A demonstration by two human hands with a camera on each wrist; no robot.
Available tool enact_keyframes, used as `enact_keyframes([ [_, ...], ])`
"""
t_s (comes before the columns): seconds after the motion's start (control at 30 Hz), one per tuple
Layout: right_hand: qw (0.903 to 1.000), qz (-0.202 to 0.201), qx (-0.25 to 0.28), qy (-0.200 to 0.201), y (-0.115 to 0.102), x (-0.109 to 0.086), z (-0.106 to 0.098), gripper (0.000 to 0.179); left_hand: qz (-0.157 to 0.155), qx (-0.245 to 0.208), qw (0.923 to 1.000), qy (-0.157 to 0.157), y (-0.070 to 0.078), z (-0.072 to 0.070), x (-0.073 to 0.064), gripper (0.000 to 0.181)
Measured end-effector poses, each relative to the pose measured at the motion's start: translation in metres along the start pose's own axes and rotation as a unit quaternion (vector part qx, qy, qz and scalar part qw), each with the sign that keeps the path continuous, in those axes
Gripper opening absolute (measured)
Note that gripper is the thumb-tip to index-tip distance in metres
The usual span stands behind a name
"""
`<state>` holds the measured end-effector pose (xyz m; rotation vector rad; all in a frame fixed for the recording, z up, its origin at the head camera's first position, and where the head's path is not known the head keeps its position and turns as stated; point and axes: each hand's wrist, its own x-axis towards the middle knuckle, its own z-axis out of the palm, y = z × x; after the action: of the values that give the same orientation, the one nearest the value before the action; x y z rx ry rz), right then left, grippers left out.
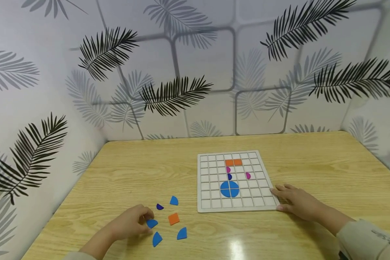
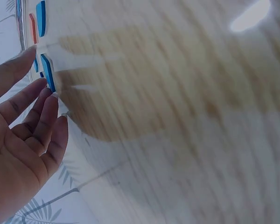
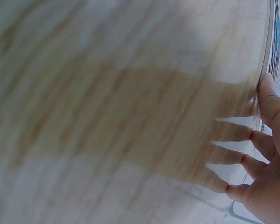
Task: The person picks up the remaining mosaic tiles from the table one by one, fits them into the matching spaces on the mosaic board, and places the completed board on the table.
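Observation:
In the head view my left hand [image 1: 130, 224] is at the loose pieces on the left. Its thumb and curled forefinger are at opposite edges of a blue quarter-circle tile [image 1: 152, 223], which lies low by the tabletop. To the right is a white grid board [image 1: 211, 209], holding two orange squares [image 1: 233, 162], two magenta half-circles [image 1: 248, 176], a dark blue half-circle [image 1: 229, 177] and a blue circle of quarter tiles [image 1: 234, 192]. At the board's near right corner rests my right hand [image 1: 295, 204], fingers spread; its thumb [image 3: 267, 88] touches the edge in the right wrist view.
Around the left hand lie an orange square [image 1: 173, 219], a dark blue half-circle [image 1: 160, 207] and more blue quarter tiles [image 1: 182, 233]. They sit on a glossy wooden table [image 1: 143, 169]. A leaf-patterned wall [image 1: 214, 119] stands behind the table's far edge.

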<state>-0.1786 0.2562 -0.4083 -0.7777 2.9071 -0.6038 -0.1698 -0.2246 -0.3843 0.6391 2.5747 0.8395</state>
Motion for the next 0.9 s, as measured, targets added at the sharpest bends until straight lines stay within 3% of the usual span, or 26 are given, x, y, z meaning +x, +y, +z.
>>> enact_keyframes([
  [0.27,0.9999,-0.010,-0.005,0.003,-0.0004,0.0011,-0.0009,0.057,0.012,0.014,0.9998,0.003,-0.0036,0.0028,0.0008,0.020],
  [0.9,1.0000,-0.006,-0.004,0.000,-0.0007,0.0001,-0.0011,0.058,0.007,0.002,0.9998,0.016,-0.0036,0.0068,0.0037,0.019],
])
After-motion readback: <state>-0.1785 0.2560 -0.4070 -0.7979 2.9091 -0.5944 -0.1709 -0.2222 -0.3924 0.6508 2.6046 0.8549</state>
